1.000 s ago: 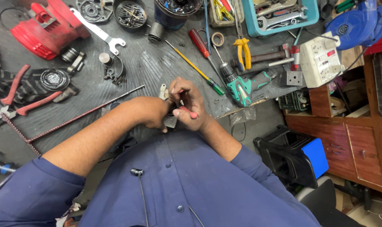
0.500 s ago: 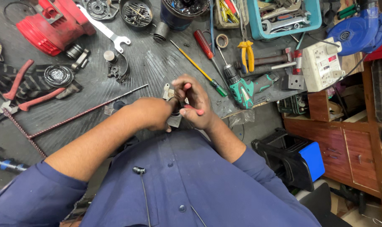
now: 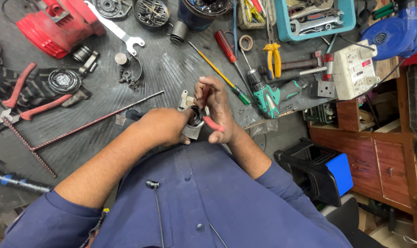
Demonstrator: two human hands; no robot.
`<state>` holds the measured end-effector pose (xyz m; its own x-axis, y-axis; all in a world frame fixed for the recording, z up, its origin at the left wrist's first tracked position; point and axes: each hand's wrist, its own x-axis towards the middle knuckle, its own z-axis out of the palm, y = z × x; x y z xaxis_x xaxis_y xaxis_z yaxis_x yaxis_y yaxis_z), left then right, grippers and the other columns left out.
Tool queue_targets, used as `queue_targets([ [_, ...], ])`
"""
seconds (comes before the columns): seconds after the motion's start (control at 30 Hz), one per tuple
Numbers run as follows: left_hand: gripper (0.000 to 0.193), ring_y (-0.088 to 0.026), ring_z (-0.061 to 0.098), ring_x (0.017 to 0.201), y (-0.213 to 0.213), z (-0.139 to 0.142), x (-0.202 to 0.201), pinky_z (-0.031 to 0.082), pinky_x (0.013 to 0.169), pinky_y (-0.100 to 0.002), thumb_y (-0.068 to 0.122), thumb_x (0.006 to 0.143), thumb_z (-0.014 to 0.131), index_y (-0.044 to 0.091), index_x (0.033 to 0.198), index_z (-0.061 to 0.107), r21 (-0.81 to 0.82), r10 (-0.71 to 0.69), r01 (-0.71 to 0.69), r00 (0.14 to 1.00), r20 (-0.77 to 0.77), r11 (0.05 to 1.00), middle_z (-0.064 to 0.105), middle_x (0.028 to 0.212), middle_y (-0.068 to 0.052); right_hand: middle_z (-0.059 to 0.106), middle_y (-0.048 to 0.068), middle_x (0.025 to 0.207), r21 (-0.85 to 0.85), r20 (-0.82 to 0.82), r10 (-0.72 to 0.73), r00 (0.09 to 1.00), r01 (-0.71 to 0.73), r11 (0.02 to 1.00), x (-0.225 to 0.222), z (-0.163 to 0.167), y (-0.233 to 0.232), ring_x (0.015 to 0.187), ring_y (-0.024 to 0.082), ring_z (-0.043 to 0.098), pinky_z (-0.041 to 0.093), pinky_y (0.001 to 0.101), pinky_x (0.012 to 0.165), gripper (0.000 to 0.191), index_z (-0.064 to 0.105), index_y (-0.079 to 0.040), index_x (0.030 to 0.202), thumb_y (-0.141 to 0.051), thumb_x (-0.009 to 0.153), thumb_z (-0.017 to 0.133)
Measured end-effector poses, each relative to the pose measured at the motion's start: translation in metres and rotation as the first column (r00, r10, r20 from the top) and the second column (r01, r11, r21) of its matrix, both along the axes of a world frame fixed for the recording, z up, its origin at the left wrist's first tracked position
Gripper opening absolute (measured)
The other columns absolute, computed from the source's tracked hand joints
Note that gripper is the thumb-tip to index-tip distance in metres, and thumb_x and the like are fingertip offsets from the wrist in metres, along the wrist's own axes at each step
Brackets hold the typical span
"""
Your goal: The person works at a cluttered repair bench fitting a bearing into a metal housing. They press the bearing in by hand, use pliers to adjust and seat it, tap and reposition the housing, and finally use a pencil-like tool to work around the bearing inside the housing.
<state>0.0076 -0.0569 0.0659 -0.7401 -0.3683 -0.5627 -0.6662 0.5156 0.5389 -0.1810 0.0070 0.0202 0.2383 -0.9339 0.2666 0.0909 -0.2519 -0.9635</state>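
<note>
Hands meet just above the near edge of the dark ribbed rubber mat (image 3: 103, 98). The left hand (image 3: 165, 126) is clenched around a small grey metal housing with a round opening (image 3: 194, 123), holding it steady close to the person's chest. The right hand (image 3: 216, 108) grasps a pair of red-handled pliers (image 3: 211, 123), one red grip showing under the palm and another between the fingers, with the nose end pointed into the round opening of the housing. The tip itself is hidden behind the fingers, so I cannot tell what it bites on.

By my reading, the work sits somewhere in the middle: the housing is off the bench and in hand, with the pliers engaged at its mouth. Whether the piece inside is already free or still seated cannot be seen.

Just behind the hands lies a small bent bright metal bracket (image 3: 184, 98). A long thin rusty threaded rod (image 3: 93, 124) runs to the left of the hands. To the right rests a teal-and-black cordless drill (image 3: 268, 94), with a yellow-shafted screwdriver with a green handle (image 3: 217, 76) and a red-handled screwdriver (image 3: 226, 46) beyond it. Farther out are yellow-handled pliers (image 3: 273, 57), a red plastic machine cover (image 3: 57, 25), a flat silver spanner (image 3: 116, 30), a turquoise plastic tool tray (image 3: 282, 23) and a white extension socket box (image 3: 357, 69).
</note>
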Motion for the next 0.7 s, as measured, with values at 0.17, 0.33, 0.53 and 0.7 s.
queue_targets([
  [0.17,0.062,-0.041,0.07,0.099,0.001,0.0,0.002,0.055,0.083,-0.052,0.036,0.078,0.082,0.012,0.128,0.056,-0.002,0.022,-0.022,1.0,-0.014,1.0,0.073,0.101,-0.02,0.037,0.006,0.11,-0.065,0.1,-0.009,0.995,0.015,0.998,0.003,-0.005,-0.002,0.092,0.016,0.04,0.036,0.0275,0.075,0.116,0.034,-0.021,0.152,-0.085,0.063,0.074],
  [0.33,0.062,-0.042,0.07,0.1,0.001,0.002,0.002,0.055,0.084,-0.052,0.037,0.079,0.082,0.009,0.128,0.055,-0.01,0.015,-0.015,1.0,-0.005,1.0,0.073,0.101,-0.021,0.036,0.006,0.11,-0.035,0.145,-0.019,0.989,0.024,0.999,0.003,-0.007,0.004,0.089,0.016,0.037,0.034,0.0291,0.076,0.093,0.037,-0.021,0.14,-0.072,0.072,0.073],
  [0.53,0.062,-0.04,0.07,0.1,0.0,0.004,-0.001,0.055,0.085,-0.051,0.036,0.078,0.082,0.011,0.129,0.056,0.029,0.019,-0.019,1.0,0.012,0.999,0.073,0.102,-0.02,0.035,0.007,0.111,-0.105,0.137,-0.042,0.99,0.057,0.993,0.002,-0.008,0.012,0.092,0.017,0.036,0.036,0.032,0.079,0.079,0.036,-0.02,0.134,-0.062,0.077,0.071],
  [0.7,0.068,-0.041,0.071,0.099,0.003,0.003,-0.005,0.056,0.083,-0.051,0.035,0.08,0.081,0.01,0.135,0.05,0.005,-0.005,0.005,0.998,0.062,1.0,0.073,0.102,-0.021,0.038,0.009,0.107,-0.206,0.064,-0.032,0.997,0.044,0.978,0.0,-0.01,0.011,0.09,0.018,0.038,0.038,0.0348,0.081,0.063,0.036,-0.017,0.128,-0.044,0.083,0.069],
])
